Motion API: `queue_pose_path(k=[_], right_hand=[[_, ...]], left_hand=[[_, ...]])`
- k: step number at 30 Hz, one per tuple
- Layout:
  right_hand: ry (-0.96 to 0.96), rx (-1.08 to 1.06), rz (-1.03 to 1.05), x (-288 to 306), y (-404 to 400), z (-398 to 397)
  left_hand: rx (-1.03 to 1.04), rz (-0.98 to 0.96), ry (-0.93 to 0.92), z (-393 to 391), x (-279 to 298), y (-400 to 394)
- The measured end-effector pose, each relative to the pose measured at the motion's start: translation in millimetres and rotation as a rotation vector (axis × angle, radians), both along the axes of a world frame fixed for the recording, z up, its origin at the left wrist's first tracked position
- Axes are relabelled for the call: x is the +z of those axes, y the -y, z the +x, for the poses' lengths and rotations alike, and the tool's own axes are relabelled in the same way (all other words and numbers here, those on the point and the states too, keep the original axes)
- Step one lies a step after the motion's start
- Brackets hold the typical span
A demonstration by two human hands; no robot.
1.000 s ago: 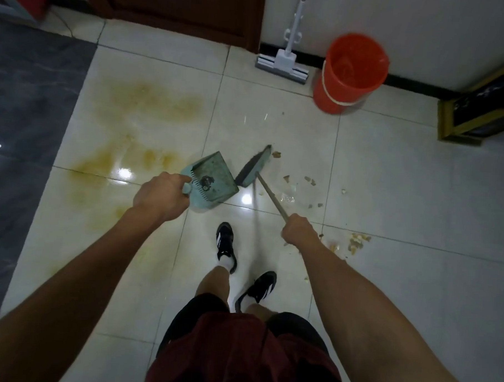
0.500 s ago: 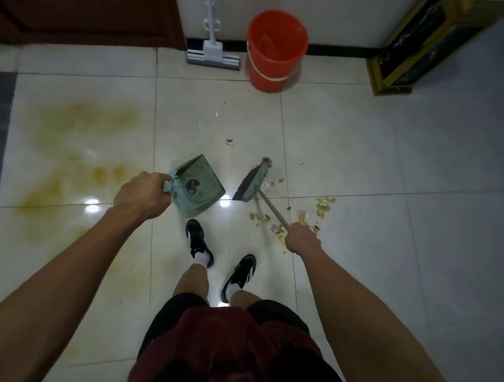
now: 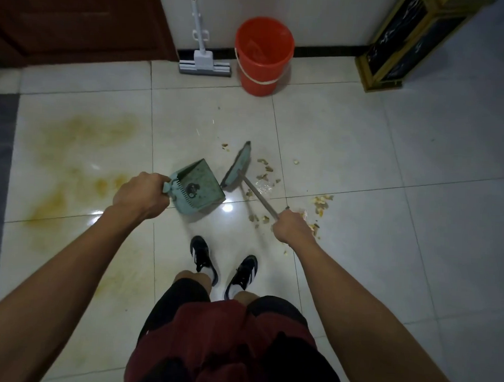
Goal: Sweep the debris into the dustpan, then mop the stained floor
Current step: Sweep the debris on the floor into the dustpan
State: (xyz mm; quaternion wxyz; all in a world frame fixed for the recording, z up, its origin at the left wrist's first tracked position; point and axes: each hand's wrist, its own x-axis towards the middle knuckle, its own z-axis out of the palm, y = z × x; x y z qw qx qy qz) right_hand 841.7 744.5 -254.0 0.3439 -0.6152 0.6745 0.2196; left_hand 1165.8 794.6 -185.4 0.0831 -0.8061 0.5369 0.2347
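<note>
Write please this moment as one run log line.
stage: sweeping | left hand: holds dustpan | right hand: holds broom | debris: on floor | stain: unmopped | mop: by wall

— What is worn on the lower body?
— Dark red shorts [image 3: 227, 342] with black panels at the sides are seen at the bottom centre of the frame.

— And on the feet?
— Black trainers [image 3: 202, 253] with white stripes are worn over white socks [image 3: 212, 273], just below centre.

— Are the arms covered?
— No sleeves are seen; both forearms are bare, and nothing is worn on the left hand [image 3: 141, 196] or the right hand [image 3: 294, 228].
</note>
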Motion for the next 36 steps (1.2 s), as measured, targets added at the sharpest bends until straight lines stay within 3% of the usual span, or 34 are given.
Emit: queue_pose_path(k=[15, 22, 36], right_hand=[[0.017, 0.129, 0.068, -16, -14, 118], [-0.085, 0.101, 0.044, -19, -24, 105], [-0.114, -0.024, 0.04, 0, -32, 37]], left_hand=[[0.096, 0.076, -0.014, 96, -22, -45], [0.07, 0.103, -0.042, 87, -30, -29], [-0.099, 0.083, -0.03, 8, -25, 22]])
